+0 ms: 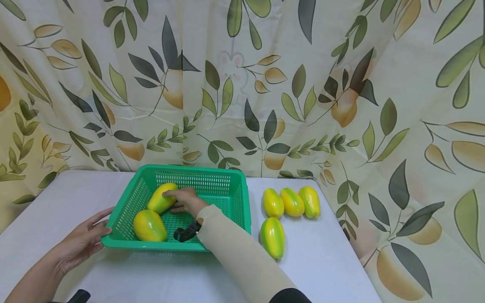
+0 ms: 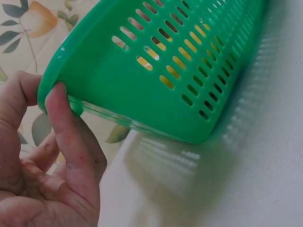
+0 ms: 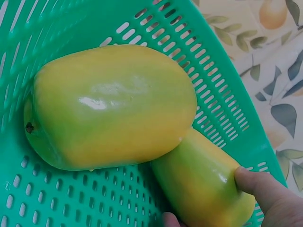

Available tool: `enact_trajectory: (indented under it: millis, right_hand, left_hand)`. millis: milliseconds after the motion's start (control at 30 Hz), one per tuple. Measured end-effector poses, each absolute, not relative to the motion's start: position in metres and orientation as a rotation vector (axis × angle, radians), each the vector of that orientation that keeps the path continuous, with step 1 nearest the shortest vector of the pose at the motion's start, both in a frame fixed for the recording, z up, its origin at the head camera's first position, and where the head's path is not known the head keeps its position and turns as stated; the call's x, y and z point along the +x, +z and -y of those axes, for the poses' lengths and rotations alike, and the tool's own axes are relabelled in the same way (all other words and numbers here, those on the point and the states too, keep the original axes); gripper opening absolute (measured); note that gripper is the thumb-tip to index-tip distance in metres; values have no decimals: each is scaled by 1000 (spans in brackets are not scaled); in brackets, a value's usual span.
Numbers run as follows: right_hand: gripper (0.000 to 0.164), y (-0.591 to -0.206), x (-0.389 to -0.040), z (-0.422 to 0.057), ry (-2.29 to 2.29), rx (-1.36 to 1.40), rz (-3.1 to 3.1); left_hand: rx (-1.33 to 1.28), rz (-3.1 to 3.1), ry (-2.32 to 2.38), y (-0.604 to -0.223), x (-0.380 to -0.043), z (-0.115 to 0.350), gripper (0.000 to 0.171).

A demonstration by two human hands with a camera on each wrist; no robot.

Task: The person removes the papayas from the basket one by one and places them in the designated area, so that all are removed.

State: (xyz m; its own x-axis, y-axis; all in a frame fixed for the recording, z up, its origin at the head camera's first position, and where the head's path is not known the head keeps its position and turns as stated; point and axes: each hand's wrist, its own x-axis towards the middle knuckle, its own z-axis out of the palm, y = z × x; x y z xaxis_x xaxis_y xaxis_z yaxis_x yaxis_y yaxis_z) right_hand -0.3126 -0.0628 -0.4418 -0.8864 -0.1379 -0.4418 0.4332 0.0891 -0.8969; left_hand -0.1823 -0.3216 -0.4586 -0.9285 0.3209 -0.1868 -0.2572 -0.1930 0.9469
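Observation:
A green plastic basket (image 1: 227, 248) with slotted walls holds two glossy yellow-green fruits that look like papayas. My left hand (image 1: 81, 242) pinches the basket's rim at the near left corner; the left wrist view shows the fingers (image 2: 64, 127) at that rim. Inside the basket, my right hand (image 1: 187, 200) grips the farther papaya (image 1: 162, 198) between thumb and fingers. In the right wrist view the thumb (image 3: 258, 185) presses on this papaya (image 3: 203, 182), and most of the other fingers are hidden. The nearer papaya (image 1: 149, 226) lies touching it, untouched by either hand.
To the basket's right, on the white tablecloth (image 1: 322, 261), three papayas (image 1: 292, 202) lie in a row, with another papaya (image 1: 273, 238) in front of them. A leaf-patterned curtain (image 1: 250, 84) hangs behind the table.

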Motion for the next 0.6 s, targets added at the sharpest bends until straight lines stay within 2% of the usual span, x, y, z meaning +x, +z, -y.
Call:
enact_trajectory:
  millis: [600]
  right_hand:
    - [57, -438, -313, 52, -1810, 282, -1964]
  left_hand:
    - [68, -1659, 2200, -458, -182, 322, 48]
